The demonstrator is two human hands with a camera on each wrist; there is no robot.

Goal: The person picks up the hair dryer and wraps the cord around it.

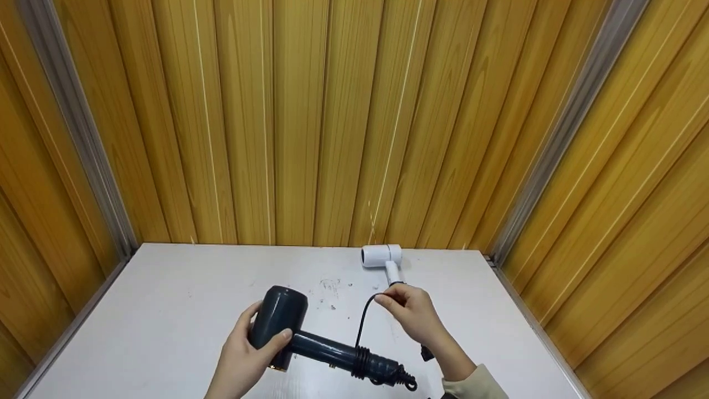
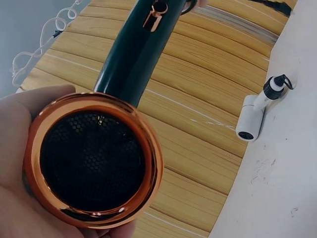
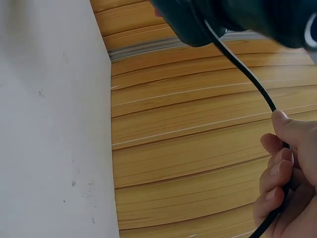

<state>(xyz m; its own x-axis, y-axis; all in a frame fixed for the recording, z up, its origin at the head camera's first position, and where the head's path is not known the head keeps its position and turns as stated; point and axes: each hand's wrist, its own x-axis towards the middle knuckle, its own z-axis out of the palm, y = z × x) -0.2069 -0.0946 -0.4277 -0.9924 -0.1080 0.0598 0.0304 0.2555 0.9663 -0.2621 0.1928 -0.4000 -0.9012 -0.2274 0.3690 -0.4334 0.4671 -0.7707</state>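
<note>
My left hand (image 1: 243, 343) grips a dark green hair dryer (image 1: 327, 350) by its barrel, the thumb near where the handle joins. In the left wrist view the dryer's copper-coloured ring (image 2: 94, 218) surrounds a dark mesh grille, and a button sits on the handle. Several turns of black cord (image 1: 361, 363) are wound round the lower handle. One length of the cord rises to my right hand (image 1: 410, 313), which pinches it between thumb and fingers. The right wrist view shows the cord (image 3: 251, 75) running taut from the dryer through the curled fingers.
A white hair dryer (image 1: 382, 256) lies at the back of the white table (image 1: 183, 310), its handle partly behind my right hand. A black plug (image 1: 426, 353) hangs by my right wrist. Wood-patterned panels (image 1: 299, 122) with grey metal corner posts enclose the table.
</note>
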